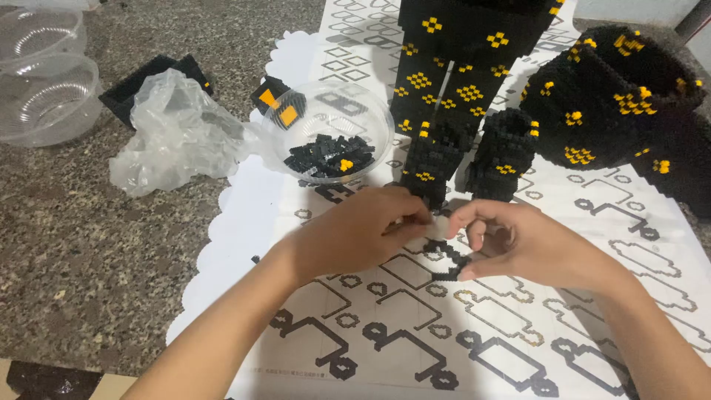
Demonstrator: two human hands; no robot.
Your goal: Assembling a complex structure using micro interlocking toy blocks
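Note:
My left hand [355, 230] and my right hand [518, 241] meet over a printed instruction sheet [415, 326]. Together they pinch a small flat piece of tiny black bricks [448, 259], fingertips touching it from both sides. Just beyond the hands stands a tall black figure of small bricks with yellow dots [444, 81]; its two feet rest on the sheet. A clear plastic bowl [337, 111] holding several loose black bricks and a yellow one sits behind my left hand.
A large rounded black-and-yellow brick part [615, 96] lies at the right. A crumpled clear plastic bag [178, 133] and a flat black piece [141, 85] lie on the granite counter [74, 244]. Empty clear bowls [41, 81] stand at the far left.

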